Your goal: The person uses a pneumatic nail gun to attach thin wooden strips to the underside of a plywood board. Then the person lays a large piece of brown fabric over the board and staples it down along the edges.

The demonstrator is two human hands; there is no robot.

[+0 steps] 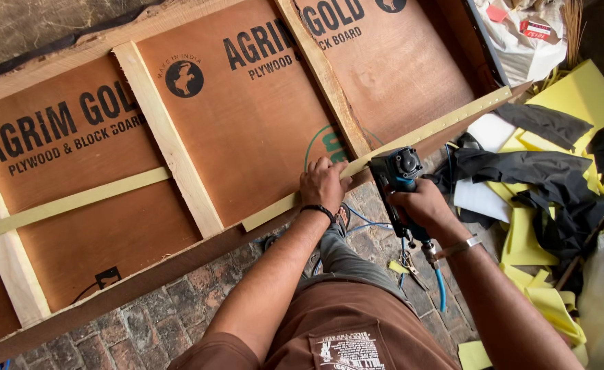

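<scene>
Yellow foam strip (398, 140) lies along the plywood frame's (199, 247) near edge, left hand (322, 183) pressing it flat, right hand (422, 205) clamped on the pneumatic stapler (398, 175); fingers sit close enough to risk a staple.

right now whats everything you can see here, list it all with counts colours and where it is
plywood panel: one, reddish brown, upper left and centre, printed marks on it
wooden battens: several, pale, across the panel and along its edges
foam strip: one, pale yellow, along the panel's near edge
second foam strip: one, pale yellow, lying across the panel at left
foam offcuts: many, yellow, heaped at right
black fabric pieces: several, among the offcuts
brick floor: grey-brown, below the panel
air hose: one, blue, hanging from the tool
staple gun: one, black and blue, at the strip
left hand: pressing the strip, dark wristband
right hand: grip around the gun, metal bracelet
</scene>
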